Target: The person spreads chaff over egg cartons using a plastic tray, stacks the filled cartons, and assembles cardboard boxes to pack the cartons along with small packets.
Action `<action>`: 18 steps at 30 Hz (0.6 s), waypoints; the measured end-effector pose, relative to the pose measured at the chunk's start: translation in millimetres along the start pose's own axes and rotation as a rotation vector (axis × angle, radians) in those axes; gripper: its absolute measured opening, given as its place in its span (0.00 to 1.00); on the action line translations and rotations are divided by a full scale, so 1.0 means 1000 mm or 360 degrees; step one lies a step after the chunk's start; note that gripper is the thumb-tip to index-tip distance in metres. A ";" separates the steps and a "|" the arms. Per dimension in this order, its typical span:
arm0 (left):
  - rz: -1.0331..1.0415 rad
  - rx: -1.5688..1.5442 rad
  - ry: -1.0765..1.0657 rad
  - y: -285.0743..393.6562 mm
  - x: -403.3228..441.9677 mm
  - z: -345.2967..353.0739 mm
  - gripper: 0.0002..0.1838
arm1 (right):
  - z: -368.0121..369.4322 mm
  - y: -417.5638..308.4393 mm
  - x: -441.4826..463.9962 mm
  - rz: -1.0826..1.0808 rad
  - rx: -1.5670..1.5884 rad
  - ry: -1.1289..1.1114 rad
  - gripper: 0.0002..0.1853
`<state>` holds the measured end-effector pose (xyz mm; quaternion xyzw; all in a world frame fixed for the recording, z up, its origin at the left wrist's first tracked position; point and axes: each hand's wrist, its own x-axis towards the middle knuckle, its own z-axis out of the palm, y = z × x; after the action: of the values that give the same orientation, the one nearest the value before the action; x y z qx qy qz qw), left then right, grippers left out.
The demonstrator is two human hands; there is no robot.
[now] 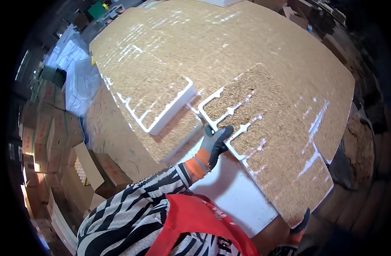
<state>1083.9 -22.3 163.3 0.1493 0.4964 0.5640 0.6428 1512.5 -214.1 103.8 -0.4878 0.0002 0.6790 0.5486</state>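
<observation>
Red apron (199,219), left hand (215,143) (gloved) gripping foam tray (280,158), right hand (301,228) at corner.

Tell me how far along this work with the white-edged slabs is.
Looks done: the broad layer behind is mostly covered in tan flakes. In hand: the left hand grips the edge of a flake-covered slab; the right hand is at its near corner. Possibly left: that slab's placement, since bare white surface shows beside it.
</observation>
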 end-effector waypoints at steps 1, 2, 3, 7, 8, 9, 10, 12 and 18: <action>-0.0032 0.0019 -0.0019 0.012 -0.001 -0.011 0.21 | -0.034 0.012 0.012 -0.0118 -0.0120 -0.0106 0.29; -0.0029 -0.0019 -0.0014 0.025 0.000 -0.032 0.19 | -0.069 0.025 0.024 -0.0243 -0.0232 -0.0205 0.32; -0.0026 -0.0056 -0.0009 0.038 0.001 -0.052 0.18 | -0.037 0.036 0.026 -0.0236 -0.0194 -0.0232 0.32; 0.0042 -0.0394 -0.0174 0.137 0.021 -0.151 0.16 | 0.153 0.098 -0.011 -0.0235 -0.0099 -0.0190 0.33; 0.0082 -0.0356 -0.0177 0.173 0.020 -0.170 0.18 | 0.203 0.121 -0.018 -0.0252 -0.0105 -0.0202 0.32; 0.0123 -0.0319 -0.0180 0.209 0.020 -0.189 0.19 | 0.228 0.148 -0.007 -0.0421 -0.0217 -0.0261 0.32; 0.0152 -0.0304 -0.0133 0.234 0.032 -0.225 0.21 | 0.260 0.171 0.001 -0.0453 -0.0307 -0.0267 0.31; 0.0160 -0.0222 -0.0127 0.286 0.059 -0.301 0.24 | 0.336 0.211 0.010 -0.0543 -0.0563 -0.0323 0.29; 0.0003 -0.0126 0.0013 0.398 0.167 -0.487 0.26 | 0.520 0.315 0.052 -0.0493 -0.0672 -0.0467 0.43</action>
<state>439.8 72.0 159.1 0.1220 0.4760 0.5845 0.6456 937.3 -22.4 173.7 -0.4821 -0.2947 0.6354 0.5263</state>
